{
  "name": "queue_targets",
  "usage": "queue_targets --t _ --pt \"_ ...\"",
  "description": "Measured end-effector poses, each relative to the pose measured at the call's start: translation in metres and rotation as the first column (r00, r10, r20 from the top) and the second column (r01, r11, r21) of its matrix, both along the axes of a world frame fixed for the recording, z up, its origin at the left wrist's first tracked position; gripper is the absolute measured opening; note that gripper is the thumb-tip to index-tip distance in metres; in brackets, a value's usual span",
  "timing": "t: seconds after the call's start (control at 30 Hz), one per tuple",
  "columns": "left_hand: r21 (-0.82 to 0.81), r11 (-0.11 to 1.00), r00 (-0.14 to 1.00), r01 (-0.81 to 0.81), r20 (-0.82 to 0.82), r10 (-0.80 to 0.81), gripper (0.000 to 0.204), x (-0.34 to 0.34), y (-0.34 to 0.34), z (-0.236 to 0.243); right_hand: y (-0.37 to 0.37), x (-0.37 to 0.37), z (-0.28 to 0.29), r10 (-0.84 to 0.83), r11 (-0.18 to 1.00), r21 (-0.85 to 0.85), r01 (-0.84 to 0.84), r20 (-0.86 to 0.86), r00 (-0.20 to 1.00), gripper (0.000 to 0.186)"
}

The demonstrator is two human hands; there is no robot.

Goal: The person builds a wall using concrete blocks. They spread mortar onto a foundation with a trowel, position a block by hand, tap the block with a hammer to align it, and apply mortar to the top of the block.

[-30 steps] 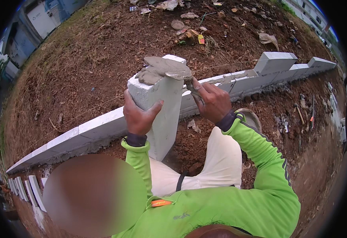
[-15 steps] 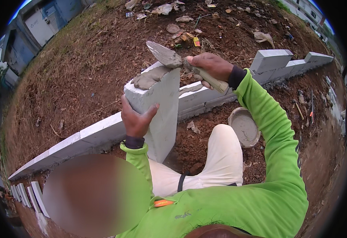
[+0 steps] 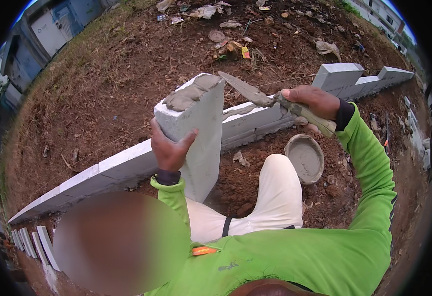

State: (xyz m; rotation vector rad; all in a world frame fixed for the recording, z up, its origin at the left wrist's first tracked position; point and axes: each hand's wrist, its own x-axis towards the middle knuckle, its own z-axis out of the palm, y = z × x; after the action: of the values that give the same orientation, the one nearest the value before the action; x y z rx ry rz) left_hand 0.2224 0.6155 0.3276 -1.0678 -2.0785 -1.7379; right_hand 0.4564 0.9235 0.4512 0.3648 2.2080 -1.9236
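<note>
My left hand (image 3: pixel 171 149) grips the near end of a white building block (image 3: pixel 200 143), fingers on one face and thumb on the other. The block stands on end, tilted a little. Grey wet mortar (image 3: pixel 191 93) lies in a thick lumpy layer along its upper narrow face. In my right hand (image 3: pixel 314 104) is a pointing trowel (image 3: pixel 248 91), held by its mortar-smeared wooden handle. Its blade points left, the tip close to the block's far top corner. A round tub of mortar (image 3: pixel 305 159) rests on the soil beside my knee.
A low white block wall (image 3: pixel 112 160) crosses from lower left to upper right, with a mortar strip (image 3: pixel 239 111) on top behind the held block. Another block (image 3: pixel 338 75) stands on it at right. Several loose blocks (image 3: pixel 40 244) sit at lower left. Litter (image 3: pixel 230 23) dots the far soil.
My right hand has drawn the trowel right and slightly down, off the mortar on the block. That mortar now reaches the far end of the face. My left hand and the block have stayed put.
</note>
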Motion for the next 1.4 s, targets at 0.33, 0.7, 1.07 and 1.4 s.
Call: queue_targets --t 0.33,0.7,1.07,1.4 --pt "-0.012 1.000 0.995 0.013 0.103 -0.012 0.081 0.001 0.002 0.001 -0.082 -0.026 -0.020 0.046 0.999 0.026 -0.043 -0.120 0.992 0.052" --pt "0.042 0.997 0.994 0.072 0.075 -0.075 0.080 -0.003 0.000 -0.001 -0.077 0.002 -0.069 0.129 0.494 -0.848 -0.194 -0.149 0.980 0.058" --pt "0.076 0.984 0.982 0.159 0.093 -0.166 0.086 0.000 0.000 -0.008 0.043 0.225 -0.277 -0.567 0.642 0.758 0.116 0.367 0.738 0.057" --pt "-0.190 0.981 1.000 0.028 0.018 -0.025 0.086 0.008 0.006 0.015 -0.218 -0.061 -0.208 0.793 0.074 0.933 0.353 -0.270 0.546 0.040"
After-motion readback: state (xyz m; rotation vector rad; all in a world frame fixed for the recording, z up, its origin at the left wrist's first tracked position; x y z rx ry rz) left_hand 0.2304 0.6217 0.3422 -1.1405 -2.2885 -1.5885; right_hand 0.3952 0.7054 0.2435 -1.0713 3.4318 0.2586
